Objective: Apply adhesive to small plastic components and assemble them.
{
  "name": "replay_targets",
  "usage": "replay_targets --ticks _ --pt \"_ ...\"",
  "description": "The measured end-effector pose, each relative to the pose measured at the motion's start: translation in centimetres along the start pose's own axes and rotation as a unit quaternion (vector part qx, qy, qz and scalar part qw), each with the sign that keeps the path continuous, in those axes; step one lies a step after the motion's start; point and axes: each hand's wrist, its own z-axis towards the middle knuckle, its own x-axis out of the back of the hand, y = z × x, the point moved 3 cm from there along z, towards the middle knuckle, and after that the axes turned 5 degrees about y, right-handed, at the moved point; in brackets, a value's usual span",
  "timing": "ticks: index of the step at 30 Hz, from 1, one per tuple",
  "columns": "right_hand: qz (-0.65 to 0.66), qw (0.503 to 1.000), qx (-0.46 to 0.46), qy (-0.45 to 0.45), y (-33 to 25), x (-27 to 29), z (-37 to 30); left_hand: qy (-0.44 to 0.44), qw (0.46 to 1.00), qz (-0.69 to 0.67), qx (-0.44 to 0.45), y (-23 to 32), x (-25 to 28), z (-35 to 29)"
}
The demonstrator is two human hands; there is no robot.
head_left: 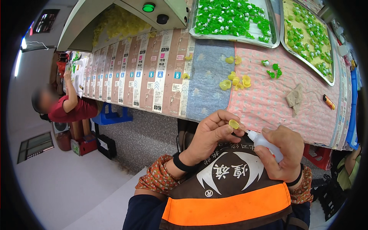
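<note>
Near the table's front edge, the fingertips of my left hand point(210, 133) pinch a small, translucent yellow cup-shaped piece point(233, 124). A white squeeze bottle point(262, 142) with a narrow nozzle is gripped in my right hand point(285, 151). Its nozzle points left, close to the left fingertips; whether it touches anything is too small to tell. Several more yellow cup-shaped pieces point(246, 81) lie loose on the pink patterned cloth point(264, 101) and along its left border. To their right sits a small group of green pieces point(274, 73), with one white ball-like part among them.
Two metal trays, one point(234, 37) at the back and another point(306, 61) at the right, hold many green-and-white pieces. A crumpled beige rag point(295, 97) and a lighter point(328, 102) lie at right. Back left stands a housing point(126, 11) over yellow pieces. A person in red point(73, 107) sits far left.
</note>
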Motion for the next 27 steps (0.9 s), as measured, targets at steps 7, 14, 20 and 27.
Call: replay_targets --ticks 7,14,20,27 --pt "-0.008 1.0 -0.013 0.006 0.0 0.3 -0.3 0.051 0.993 0.088 -0.057 0.5 -0.5 -0.4" --pt "0.004 1.0 -0.014 0.01 0.1 0.1 -0.5 0.047 0.982 0.118 -0.137 0.8 -0.9 -0.8" --pt "0.006 1.0 -0.012 0.006 0.4 -0.2 -0.8 0.06 0.974 0.153 -0.153 0.7 -0.9 -1.0" --pt "-0.005 1.0 -0.009 -0.006 0.5 -0.5 -0.8 0.063 0.977 0.139 -0.148 0.6 -0.8 -1.1"
